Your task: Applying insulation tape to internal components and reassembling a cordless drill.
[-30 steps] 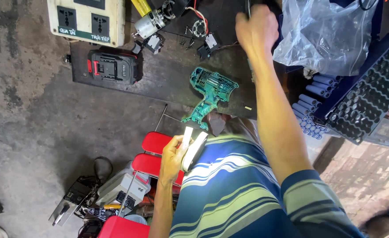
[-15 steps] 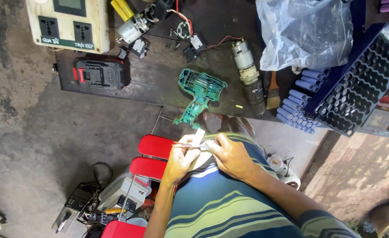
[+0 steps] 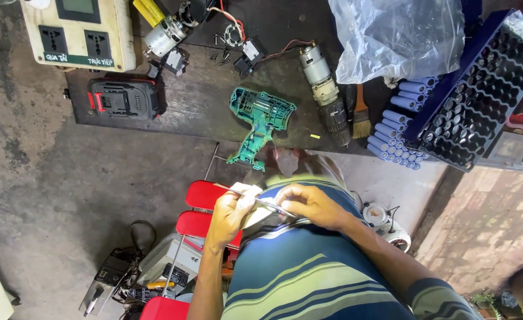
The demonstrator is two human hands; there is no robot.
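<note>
Held close over lap, prob. for fine work: small whitish part pinched in left hand, fingers curled tight round it. Right hand closed narrow on thin metal tool, tip laid against part. Both wrists bent inward, elbows tucked, hands nearly touching above striped shirt.

Lay at 12 o'clock of hands: green drill shell, opened, on dark board. Motor at 1 o'clock, blue cells w/ tray at 2 o'clock. Battery pack at 10 o'clock. Red stool just at 9 o'clock.
</note>
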